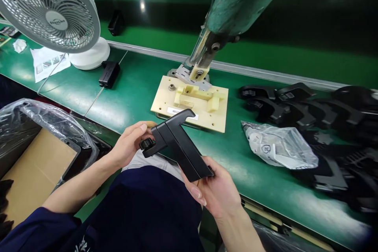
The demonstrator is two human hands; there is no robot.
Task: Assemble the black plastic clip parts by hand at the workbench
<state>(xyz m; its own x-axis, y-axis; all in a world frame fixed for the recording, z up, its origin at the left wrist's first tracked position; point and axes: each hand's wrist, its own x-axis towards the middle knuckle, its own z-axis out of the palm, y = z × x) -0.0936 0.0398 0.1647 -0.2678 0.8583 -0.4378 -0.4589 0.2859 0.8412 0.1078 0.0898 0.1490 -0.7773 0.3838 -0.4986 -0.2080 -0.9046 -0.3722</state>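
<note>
Between my two hands is a black plastic part (186, 145) with a hooked top end, a long flat body and a small ribbed knob at its left. My left hand (130, 141) grips it by the upper left end near the knob. Around its lower right end, the fingers of my right hand (215, 189) are closed. The part is tilted, in front of the bench edge. Just beyond it lies a cream-coloured fixture plate (162, 98) with raised blocks, under a green press arm (236, 4).
Several black parts (295, 106) and a clear plastic bag (280, 145) lie on the green bench at right. A white fan (56, 15), a paper sheet (44, 63) and a black block (110, 74) stand or lie at left. A plastic-lined box (41, 161) is at lower left.
</note>
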